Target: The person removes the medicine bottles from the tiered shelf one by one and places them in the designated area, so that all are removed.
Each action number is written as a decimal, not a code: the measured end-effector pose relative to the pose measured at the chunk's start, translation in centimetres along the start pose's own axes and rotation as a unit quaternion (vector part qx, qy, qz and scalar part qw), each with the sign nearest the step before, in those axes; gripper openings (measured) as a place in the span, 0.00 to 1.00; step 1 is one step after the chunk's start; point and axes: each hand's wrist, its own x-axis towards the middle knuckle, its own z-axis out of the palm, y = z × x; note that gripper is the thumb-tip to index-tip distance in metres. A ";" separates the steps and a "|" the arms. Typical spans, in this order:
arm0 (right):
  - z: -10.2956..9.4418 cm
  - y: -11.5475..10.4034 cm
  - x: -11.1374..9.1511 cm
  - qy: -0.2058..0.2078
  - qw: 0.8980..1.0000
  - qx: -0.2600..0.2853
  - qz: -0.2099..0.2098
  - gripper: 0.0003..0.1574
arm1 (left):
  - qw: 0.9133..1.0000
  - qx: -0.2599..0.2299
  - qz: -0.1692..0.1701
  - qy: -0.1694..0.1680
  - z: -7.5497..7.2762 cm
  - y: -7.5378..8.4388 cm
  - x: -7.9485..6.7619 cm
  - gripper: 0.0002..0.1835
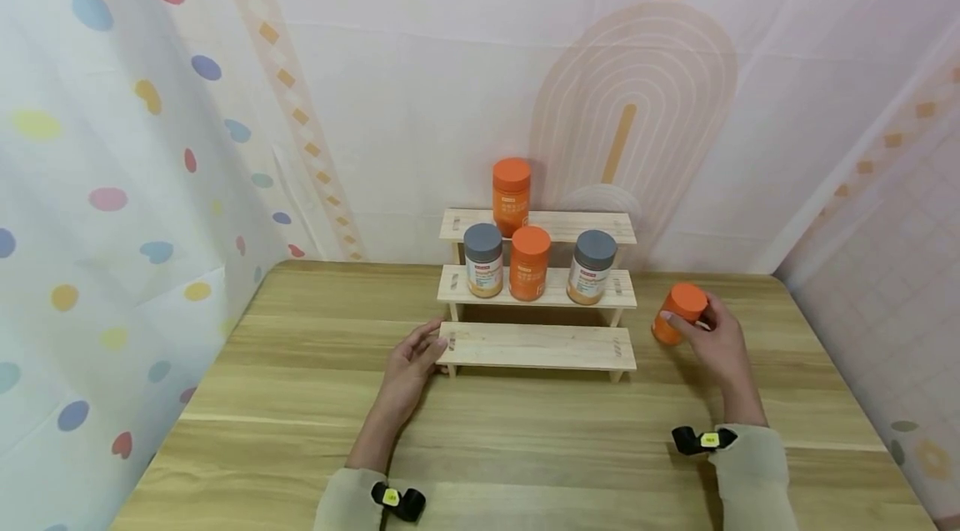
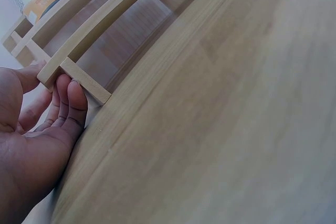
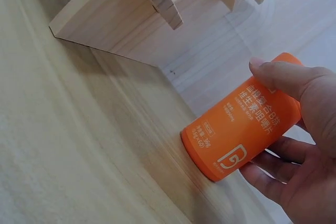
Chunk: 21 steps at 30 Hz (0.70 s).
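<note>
A three-tier wooden display rack (image 1: 536, 346) stands on the table. My left hand (image 1: 410, 364) holds the left end of its lowest step, thumb at the top and fingers curled beneath, as the left wrist view shows. Right of the rack, my right hand (image 1: 722, 339) grips an orange supplement bottle (image 3: 241, 119) between thumb and fingers. The bottle's base is at the tabletop or barely above it; I cannot tell which. On the middle step are a grey-capped bottle (image 1: 483, 262), an orange bottle (image 1: 529, 264) and another grey-capped bottle (image 1: 592, 268). One more orange bottle (image 1: 512, 196) sits on the top step.
The wood-grain table (image 1: 525, 448) spreads around the rack on both sides and in front. Behind it hangs a patterned cloth (image 1: 420, 114), with a dotted cloth (image 1: 105, 264) at the left and another hanging at the right.
</note>
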 end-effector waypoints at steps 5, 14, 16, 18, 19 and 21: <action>-0.5 0.2 0.1 -0.017 1.000 -0.015 -0.012 0.44 | 1.000 0.008 -0.002 0.003 0.0 -0.1 0.0 0.25; -0.7 0.0 -0.1 -0.031 1.000 -0.004 0.000 0.47 | 1.000 0.012 -0.002 0.002 0.0 -0.1 -0.1 0.24; -0.7 -0.2 -0.1 -0.033 0.999 -0.002 0.004 0.49 | 1.000 0.013 -0.002 0.001 0.0 -0.2 -0.1 0.25; -0.8 -0.6 0.0 -0.034 0.999 -0.001 0.006 0.49 | 1.000 0.016 0.000 0.001 0.0 -0.1 -0.1 0.26; -0.9 -0.7 0.0 -0.034 0.999 0.000 0.005 0.50 | 1.000 0.017 0.000 0.002 0.0 -0.1 0.0 0.26; -1.0 -1.0 0.1 -0.033 0.999 0.003 0.000 0.50 | 1.000 0.019 0.003 0.002 0.0 -0.1 0.0 0.27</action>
